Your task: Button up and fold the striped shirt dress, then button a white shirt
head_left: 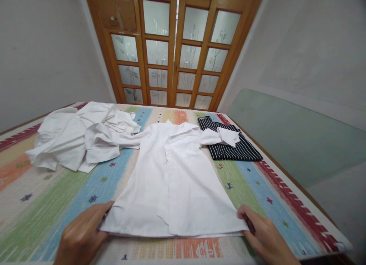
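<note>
A white shirt [174,177] lies spread flat, front up, in the middle of the striped bedcover [57,196], collar away from me. My left hand [82,232] pinches the hem's near left corner. My right hand [261,232] pinches the near right corner. One sleeve runs left toward a pile; the other sleeve [220,136] lies over a folded dark garment.
A heap of crumpled white shirts [77,137] sits at the back left. A folded dark pinstriped shirt [231,148] lies at the back right. Wooden doors with frosted panes [171,51] stand behind. The bed's right edge [300,192] drops to a green floor.
</note>
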`<state>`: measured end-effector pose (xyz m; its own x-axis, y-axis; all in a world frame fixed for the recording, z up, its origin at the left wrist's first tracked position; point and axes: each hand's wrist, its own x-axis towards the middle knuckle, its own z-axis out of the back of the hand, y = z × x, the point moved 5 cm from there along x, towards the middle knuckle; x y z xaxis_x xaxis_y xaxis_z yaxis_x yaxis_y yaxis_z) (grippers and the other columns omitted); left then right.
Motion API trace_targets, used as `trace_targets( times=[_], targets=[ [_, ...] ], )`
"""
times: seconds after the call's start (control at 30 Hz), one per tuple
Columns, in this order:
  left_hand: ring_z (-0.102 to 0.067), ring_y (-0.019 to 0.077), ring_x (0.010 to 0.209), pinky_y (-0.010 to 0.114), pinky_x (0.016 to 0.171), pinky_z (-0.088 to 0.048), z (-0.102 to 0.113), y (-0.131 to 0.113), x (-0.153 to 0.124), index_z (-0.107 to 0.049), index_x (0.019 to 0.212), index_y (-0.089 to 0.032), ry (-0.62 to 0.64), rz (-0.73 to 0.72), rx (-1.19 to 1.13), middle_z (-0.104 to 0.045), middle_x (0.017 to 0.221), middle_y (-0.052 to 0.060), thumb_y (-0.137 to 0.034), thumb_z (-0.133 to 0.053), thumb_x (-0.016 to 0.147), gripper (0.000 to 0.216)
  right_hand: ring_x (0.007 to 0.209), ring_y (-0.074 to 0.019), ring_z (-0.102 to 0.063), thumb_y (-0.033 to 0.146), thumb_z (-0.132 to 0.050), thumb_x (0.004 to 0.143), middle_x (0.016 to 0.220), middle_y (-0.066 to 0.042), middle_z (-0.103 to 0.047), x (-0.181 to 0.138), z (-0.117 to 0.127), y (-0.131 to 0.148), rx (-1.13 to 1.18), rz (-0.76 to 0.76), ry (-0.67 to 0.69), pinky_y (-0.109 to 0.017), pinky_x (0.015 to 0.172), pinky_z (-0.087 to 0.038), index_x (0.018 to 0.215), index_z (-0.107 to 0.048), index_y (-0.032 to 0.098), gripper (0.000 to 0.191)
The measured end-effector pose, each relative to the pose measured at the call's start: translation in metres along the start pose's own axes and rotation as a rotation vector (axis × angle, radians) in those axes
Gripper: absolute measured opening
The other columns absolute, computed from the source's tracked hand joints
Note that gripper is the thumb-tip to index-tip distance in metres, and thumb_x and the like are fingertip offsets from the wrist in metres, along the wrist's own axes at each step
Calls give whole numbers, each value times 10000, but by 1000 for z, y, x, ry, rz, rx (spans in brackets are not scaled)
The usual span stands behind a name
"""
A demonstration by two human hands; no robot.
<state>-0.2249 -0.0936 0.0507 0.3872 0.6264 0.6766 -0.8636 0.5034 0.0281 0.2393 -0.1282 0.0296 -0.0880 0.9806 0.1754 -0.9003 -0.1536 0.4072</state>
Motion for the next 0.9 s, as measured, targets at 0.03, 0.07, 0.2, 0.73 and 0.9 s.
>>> trace_targets(
  times=[0.03, 0.07, 0.2, 0.73, 0.9],
  targets=[
    [-689, 183, 716, 262, 735, -541, 0, 6, -2, -597, 1073, -212, 19, 42, 17, -719, 872, 44, -218, -446, 835, 282, 518, -147, -534, 126, -476, 657, 618, 34, -582, -1, 2, -3, 4, -11, -14, -229, 523, -397, 812, -526, 240, 199],
    [-686, 176, 685, 249, 690, -542, 0, 13, -4, -581, 1099, -215, 47, 101, 29, -718, 868, 37, -235, -460, 830, 295, 512, -144, -524, 123, -476, 649, 610, 35, -577, -2, 4, -6, 8, -28, -24, -228, 517, -392, 796, -522, 239, 193],
    [-680, 189, 685, 254, 610, -547, -4, 32, -18, -486, 1286, -232, 153, 317, 26, -702, 964, 49, -253, -488, 768, 518, 510, -145, -512, 115, -466, 623, 586, 37, -557, -6, 9, -15, 9, -65, -17, -230, 515, -389, 771, -519, 239, 199],
    [-701, 180, 842, 214, 820, -534, -8, 26, -46, -637, 1151, -296, 202, 103, -91, -690, 1075, 24, -110, -408, 727, 516, 641, -189, -605, 93, -448, 586, 713, 9, -644, -11, 10, -23, -143, -76, 60, -270, 620, -425, 781, -550, 242, 266],
    [-703, 162, 820, 180, 780, -539, -10, 24, -53, -677, 1069, -369, 273, 69, -125, -722, 1030, -29, -182, -464, 685, 478, 664, -193, -597, 109, -494, 632, 707, 5, -643, -16, 13, -19, -70, -89, 183, -275, 646, -421, 783, -582, 243, 221]
  ],
)
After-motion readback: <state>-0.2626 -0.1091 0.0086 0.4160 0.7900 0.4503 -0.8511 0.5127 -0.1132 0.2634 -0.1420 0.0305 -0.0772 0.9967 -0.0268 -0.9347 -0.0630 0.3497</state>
